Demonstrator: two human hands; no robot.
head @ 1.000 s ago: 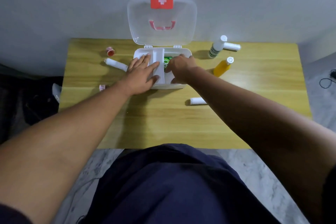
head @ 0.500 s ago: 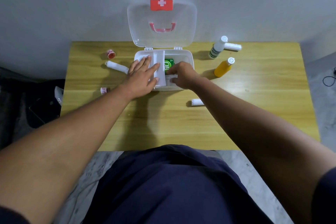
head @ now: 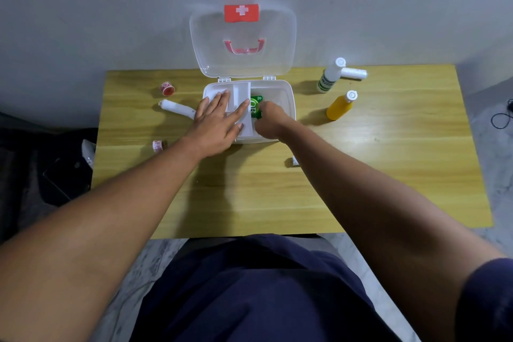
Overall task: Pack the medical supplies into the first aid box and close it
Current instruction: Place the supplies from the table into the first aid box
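Right hand point(head: 270, 122) is pinching the green rectangular packet point(head: 256, 106) inside the white plastic first aid box point(head: 283, 91), long axis pointing away; left hand point(head: 219, 119) lies flat and spread on the white tray, not gripping.

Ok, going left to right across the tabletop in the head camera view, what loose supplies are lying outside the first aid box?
Small tape roll → red-and-white tape roll → white bandage roll → small white roll → white bottle with green label → orange bottle → white roll at the back.

Dim, soft overhead light; wide-angle bending at edges, slight blur.
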